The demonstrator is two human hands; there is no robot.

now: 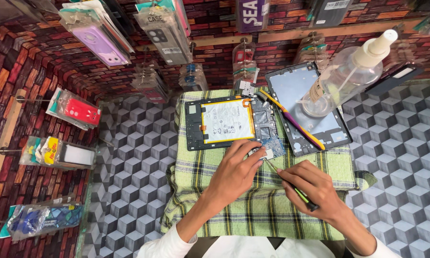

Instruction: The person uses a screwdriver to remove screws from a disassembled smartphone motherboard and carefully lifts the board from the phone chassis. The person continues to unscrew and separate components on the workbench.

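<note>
One screwdriver [291, 186], tip toward tablet [224, 124]

**Materials and finishes around the opened tablet**

Opened tablet [234, 123]: matt black plastic frame, glossy white battery, blue circuit board. Beneath it, checked green cloth [253, 210], soft woven weave. Right of the tablet, back cover [305, 107]: smooth grey metal-like interior; on it, clear glossy plastic spray bottle [349, 76]. Right hand [315, 186] holds a thin metal-tipped tool [291, 186]. Behind the tablet, glossy plastic-packed phone cases [105, 38].
</note>
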